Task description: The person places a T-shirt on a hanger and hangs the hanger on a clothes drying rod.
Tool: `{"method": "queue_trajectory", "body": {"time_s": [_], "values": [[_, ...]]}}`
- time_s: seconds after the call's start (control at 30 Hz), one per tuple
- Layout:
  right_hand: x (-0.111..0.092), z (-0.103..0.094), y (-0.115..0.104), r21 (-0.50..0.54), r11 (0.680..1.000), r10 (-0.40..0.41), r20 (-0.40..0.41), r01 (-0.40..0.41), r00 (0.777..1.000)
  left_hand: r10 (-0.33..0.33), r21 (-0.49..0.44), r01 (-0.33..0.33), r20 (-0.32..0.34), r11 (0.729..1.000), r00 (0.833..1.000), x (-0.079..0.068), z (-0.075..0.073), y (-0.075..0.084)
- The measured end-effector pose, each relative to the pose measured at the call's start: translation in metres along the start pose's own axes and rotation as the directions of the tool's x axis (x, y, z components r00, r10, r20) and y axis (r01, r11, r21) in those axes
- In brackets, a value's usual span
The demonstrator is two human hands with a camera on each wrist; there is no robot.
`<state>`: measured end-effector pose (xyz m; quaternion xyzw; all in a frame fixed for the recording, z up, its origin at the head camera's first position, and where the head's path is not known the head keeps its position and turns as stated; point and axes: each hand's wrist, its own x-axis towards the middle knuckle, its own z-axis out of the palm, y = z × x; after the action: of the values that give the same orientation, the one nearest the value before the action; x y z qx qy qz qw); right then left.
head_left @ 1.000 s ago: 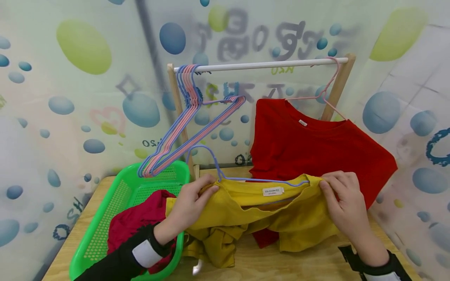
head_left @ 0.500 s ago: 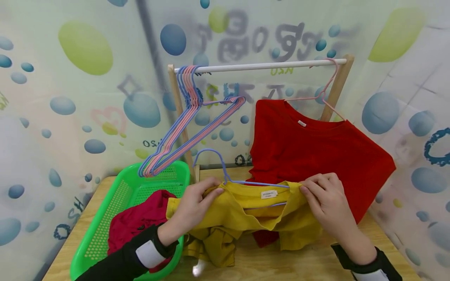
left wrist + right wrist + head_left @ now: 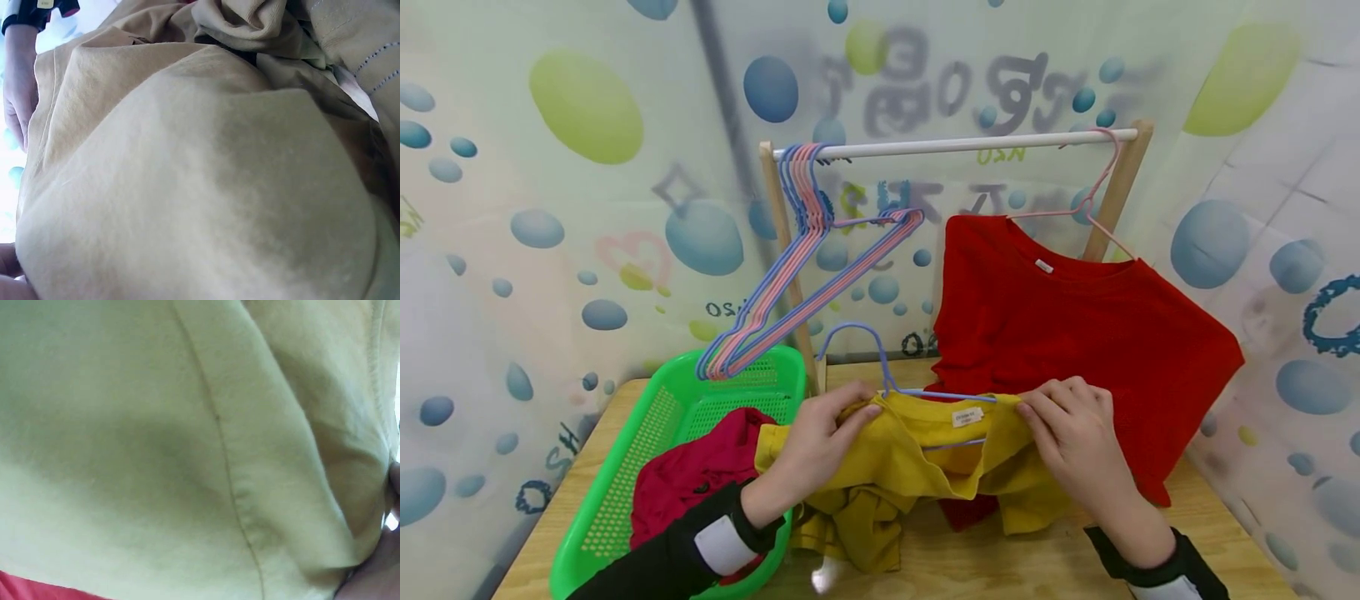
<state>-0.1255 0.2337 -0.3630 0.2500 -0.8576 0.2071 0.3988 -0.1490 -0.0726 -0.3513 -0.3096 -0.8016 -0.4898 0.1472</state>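
A yellow shirt [image 3: 880, 454] with a white neck label hangs between my two hands above the table. Its left shoulder, by the collar, is pinched between the thumb and fingers of my left hand [image 3: 820, 442]. My right hand [image 3: 1078, 442] pinches the other shoulder the same way. A blue hanger [image 3: 886, 367] sits inside the shirt, its hook standing up out of the neck opening near my left hand; most of its far arm is under the cloth. Both wrist views are filled mostly by the shirt's fabric [image 3: 187, 187], close to the camera.
A red shirt [image 3: 1060, 333] hangs on a pink hanger [image 3: 1090, 196] at the right of the rack's white rail [image 3: 955, 147]. Several blue and pink hangers [image 3: 805, 225] hang at its left. A green basket [image 3: 591, 500] with dark red clothing [image 3: 692, 475] stands at left.
My right hand has moved left with its shoulder of the yellow shirt, so the neckline sags more. The hanger's hook has shifted slightly right and down. My left hand has barely moved.
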Motion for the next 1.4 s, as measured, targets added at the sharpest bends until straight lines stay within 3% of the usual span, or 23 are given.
{"method": "queue_trajectory", "body": {"time_s": [0.33,0.57,0.8,1.4], "values": [[0.006,0.009,-0.007,-0.012,0.998,-0.057,0.019,0.057,0.998,0.003,0.004,-0.004,0.019,1.000,1.000,0.002,0.004,0.001],[0.010,0.014,-0.013,-0.046,0.996,-0.075,0.052,0.077,0.996,0.006,0.008,-0.007,0.031,1.000,0.999,0.005,0.000,0.030],[0.013,0.019,-0.018,-0.024,0.998,-0.052,0.093,0.054,0.994,-0.004,0.021,0.004,0.037,1.000,0.999,0.002,0.009,0.001],[0.022,0.031,-0.026,0.026,0.996,-0.088,0.052,0.087,0.995,0.053,0.023,-0.054,0.045,0.998,0.998,0.004,0.010,0.001]]}}
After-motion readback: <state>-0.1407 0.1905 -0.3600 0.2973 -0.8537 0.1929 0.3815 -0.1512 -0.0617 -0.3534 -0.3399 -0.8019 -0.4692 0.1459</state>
